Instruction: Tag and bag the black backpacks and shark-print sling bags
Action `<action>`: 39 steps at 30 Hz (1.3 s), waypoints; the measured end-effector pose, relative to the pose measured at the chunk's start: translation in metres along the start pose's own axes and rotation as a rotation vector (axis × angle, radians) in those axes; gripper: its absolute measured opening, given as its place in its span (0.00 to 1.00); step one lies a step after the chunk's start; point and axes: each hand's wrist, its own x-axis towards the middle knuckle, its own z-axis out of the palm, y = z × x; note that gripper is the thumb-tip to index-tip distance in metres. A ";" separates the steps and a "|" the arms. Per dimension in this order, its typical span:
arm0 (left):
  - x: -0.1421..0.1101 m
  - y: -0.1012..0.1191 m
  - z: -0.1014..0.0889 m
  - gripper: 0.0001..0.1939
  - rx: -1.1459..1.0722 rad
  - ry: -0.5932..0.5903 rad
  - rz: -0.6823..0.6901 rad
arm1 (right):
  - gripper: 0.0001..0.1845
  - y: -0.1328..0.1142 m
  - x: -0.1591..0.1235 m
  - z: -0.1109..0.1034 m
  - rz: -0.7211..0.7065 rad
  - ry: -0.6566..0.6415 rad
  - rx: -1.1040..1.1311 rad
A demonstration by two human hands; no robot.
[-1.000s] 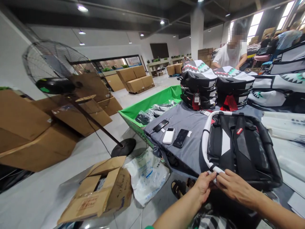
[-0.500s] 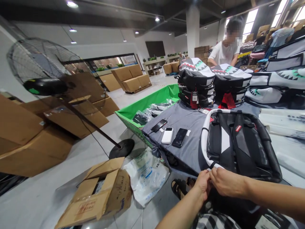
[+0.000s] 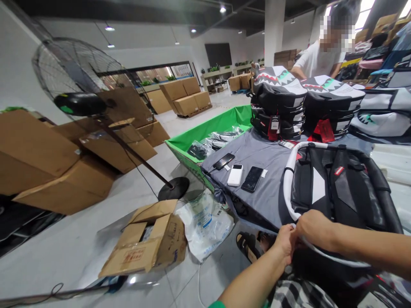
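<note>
A black and white backpack (image 3: 321, 179) lies on the table with its straps facing up, its rim edged partly in white and partly in black. At its near left corner, my left hand (image 3: 287, 241) pinches the white edge from the outside. My right hand (image 3: 314, 229) is closed on the same edge, right beside the left, and the two hands touch. The fingertips and the exact bit of edge between them are hidden. Below my hands hangs the dark near side of the bag.
Two phones (image 3: 252, 179) and a white power bank (image 3: 235, 175) lie on the grey cloth (image 3: 221, 182). Stacked backpacks (image 3: 279, 94) stand behind, near a co-worker (image 3: 317, 60). Left are a green bin (image 3: 183, 145), a standing fan (image 3: 80, 104), an opened carton (image 3: 144, 244) and a plastic bag (image 3: 207, 226).
The view has shifted, so most things appear farther right. Both hands stay at the bag's near left corner, and the near edge is now lifted or pulled into a white curve.
</note>
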 end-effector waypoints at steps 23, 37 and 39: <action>-0.025 0.005 0.037 0.28 1.532 -0.215 1.172 | 0.19 0.018 -0.163 0.004 0.905 0.007 0.380; -0.013 -0.027 0.013 0.21 1.789 -0.765 1.204 | 0.19 0.026 -0.150 -0.027 0.715 0.446 0.320; -0.016 -0.030 0.004 0.21 1.664 -0.871 1.086 | 0.23 0.040 -0.139 -0.008 0.656 0.557 0.115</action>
